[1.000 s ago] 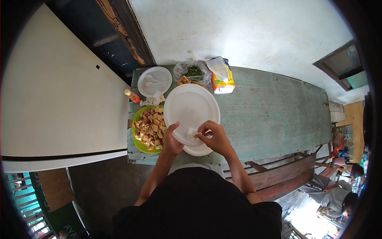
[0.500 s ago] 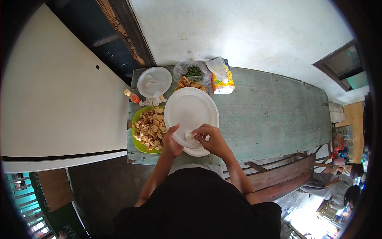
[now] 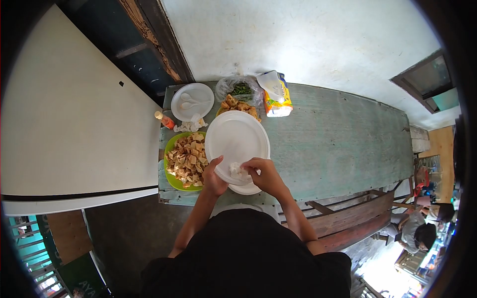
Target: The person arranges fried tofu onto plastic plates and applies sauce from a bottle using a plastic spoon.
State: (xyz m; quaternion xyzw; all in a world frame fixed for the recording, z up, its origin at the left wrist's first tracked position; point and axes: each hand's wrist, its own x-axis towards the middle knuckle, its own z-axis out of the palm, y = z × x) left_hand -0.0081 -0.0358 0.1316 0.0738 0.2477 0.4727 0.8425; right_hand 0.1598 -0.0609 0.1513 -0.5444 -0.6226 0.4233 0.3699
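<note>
My left hand grips the near left edge of a white oval plate, thumb on top. Over the plate's near right part, my right hand pinches a crumpled white tissue that lies against the surface. A second white plate shows below the near edge of the held one. To the left is a green bowl of brown-and-white cut cubes. Behind the held plate, brown fried pieces are partly covered by it.
Another white plate with white plastic spoons stands at the back left, near a red sauce bottle and crumpled tissue. A clear bag of greens and a tissue pack lie by the wall. A wooden bench runs alongside.
The held plate has tilted slightly, its far right edge drawing in. My right hand has shifted a little, and more of the tissue shows. At far right, a seated person has moved.
</note>
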